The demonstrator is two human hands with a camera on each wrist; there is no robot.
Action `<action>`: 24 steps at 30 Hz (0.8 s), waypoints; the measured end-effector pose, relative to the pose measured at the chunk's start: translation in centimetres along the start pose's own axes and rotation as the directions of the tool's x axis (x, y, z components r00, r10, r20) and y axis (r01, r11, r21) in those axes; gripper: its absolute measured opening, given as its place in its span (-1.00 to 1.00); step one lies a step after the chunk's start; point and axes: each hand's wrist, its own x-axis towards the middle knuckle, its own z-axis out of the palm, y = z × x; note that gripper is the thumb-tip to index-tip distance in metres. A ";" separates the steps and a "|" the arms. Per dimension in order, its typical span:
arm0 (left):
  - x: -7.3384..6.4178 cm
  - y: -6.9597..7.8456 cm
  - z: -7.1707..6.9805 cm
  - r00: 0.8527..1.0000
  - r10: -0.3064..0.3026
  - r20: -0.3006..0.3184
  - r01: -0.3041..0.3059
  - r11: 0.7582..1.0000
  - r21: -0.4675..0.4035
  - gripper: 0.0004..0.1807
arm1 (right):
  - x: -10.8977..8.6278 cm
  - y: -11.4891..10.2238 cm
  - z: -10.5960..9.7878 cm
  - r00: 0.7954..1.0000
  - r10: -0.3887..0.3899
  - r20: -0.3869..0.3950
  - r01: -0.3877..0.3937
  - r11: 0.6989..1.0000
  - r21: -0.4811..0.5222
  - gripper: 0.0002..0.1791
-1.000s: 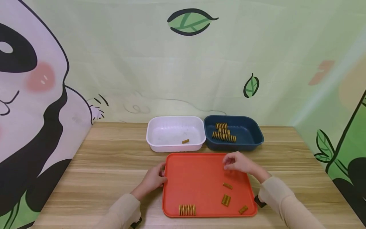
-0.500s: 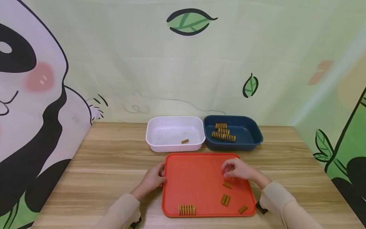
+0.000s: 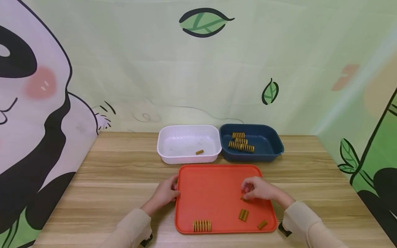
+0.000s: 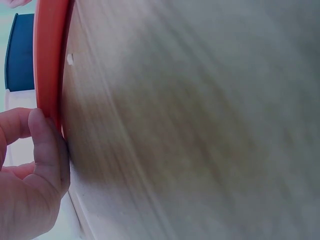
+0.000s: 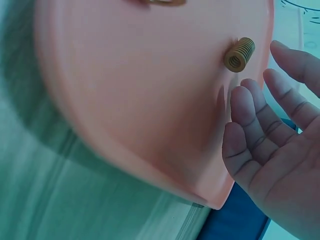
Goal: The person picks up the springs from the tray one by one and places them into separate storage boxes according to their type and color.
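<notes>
At the right of centre in the head view, the right hand (image 3: 262, 188) reaches over a red tray (image 3: 211, 193), its fingertips beside the nearest small coil spring (image 5: 240, 55). This spring lies on the tray's right half, partly covered by the hand in the head view. In the right wrist view that grip is loosely spread, its digits gently bent and the spring visibly apart from them, so it has hold of nothing. The left hand (image 3: 162, 193), left of the frame's centre, holds the tray's left rim, its grip closed on that edge with bent fingers. Also on the tray are a large coil spring (image 3: 202, 226) at its lower left, a stubby coil spring (image 3: 243, 215) below the right hand and a thin coil spring (image 3: 262, 225) at its lower right corner. Behind the tray, 2 bins stand side by side on the wooden table (image 3: 124, 186): a white bin (image 3: 186, 160) with 1 tiny spring (image 3: 199, 152) in its lower right part, and a dark blue bin (image 3: 266, 155) with several larger springs (image 3: 241, 147) heaped in its left half. A panda drawing (image 3: 18, 124) fills the left of the frame.
</notes>
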 end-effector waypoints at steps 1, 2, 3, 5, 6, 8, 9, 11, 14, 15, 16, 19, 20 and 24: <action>0.0 0.0 0.0 1.000 0.000 0.000 0.000 1.000 0.000 -0.33 | 0.0 0.0 0.1 1.000 0.005 -0.001 -0.005 1.000 -0.011 -0.76; 0.0 0.1 0.0 1.000 -0.001 0.001 0.001 1.000 0.000 -0.33 | -0.1 0.0 0.1 1.000 0.010 -0.001 -0.010 1.000 -0.019 -0.77; 0.0 0.1 0.0 1.000 0.000 0.002 0.000 1.000 0.001 -0.33 | -0.1 -0.1 0.2 1.000 0.013 0.000 -0.013 1.000 -0.027 -0.77; 0.0 0.1 -0.1 1.000 -0.004 0.004 0.004 1.000 0.002 -0.33 | -0.1 -0.1 0.3 1.000 0.015 -0.002 -0.015 0.999 -0.049 -0.77; 0.0 0.1 -0.1 1.000 -0.005 0.005 0.005 1.000 0.003 -0.33 | -0.2 -0.1 0.3 1.000 0.017 -0.003 -0.017 0.998 -0.055 -0.77; 0.1 0.1 -0.1 1.000 -0.007 0.008 0.007 1.000 0.005 -0.33 | -0.2 0.0 0.5 1.000 0.023 -0.002 -0.024 0.998 -0.066 -0.77; 0.1 0.1 -0.1 1.000 -0.007 0.008 0.007 1.000 0.006 -0.33 | -0.2 0.0 0.5 1.000 0.030 -0.001 -0.030 0.997 -0.068 -0.77; 0.1 0.1 -0.1 1.000 -0.008 0.010 0.008 1.000 0.005 -0.33 | -0.3 0.1 0.6 0.999 0.040 0.001 -0.040 0.996 -0.076 -0.77; 0.1 0.2 -0.1 1.000 -0.009 0.012 0.008 1.000 0.004 -0.33 | -0.4 0.2 0.8 0.999 0.046 0.003 -0.046 0.996 -0.082 -0.77; 0.1 0.2 -0.1 1.000 -0.009 0.013 0.009 1.000 0.003 -0.33 | -0.4 0.2 0.9 0.999 0.044 0.004 -0.043 0.995 -0.085 -0.78; 0.1 0.2 -0.1 1.000 -0.010 0.015 0.010 1.000 0.003 -0.33 | -0.4 0.1 0.9 0.999 0.039 0.003 -0.038 0.995 -0.092 -0.78; 0.0 0.1 -0.1 1.000 -0.004 0.018 0.004 1.000 0.010 -0.33 | -0.5 0.2 1.1 1.000 0.020 0.000 -0.020 0.993 -0.113 -0.80; 0.0 0.1 -0.1 1.000 -0.002 0.017 0.002 1.000 0.013 -0.33 | -0.6 0.2 1.2 1.000 0.016 -0.003 -0.017 0.992 -0.123 -0.80; 0.0 0.1 -0.1 1.000 0.000 0.013 0.000 1.000 0.016 -0.32 | -0.6 0.2 1.3 1.000 0.010 -0.015 -0.012 0.987 -0.159 -0.83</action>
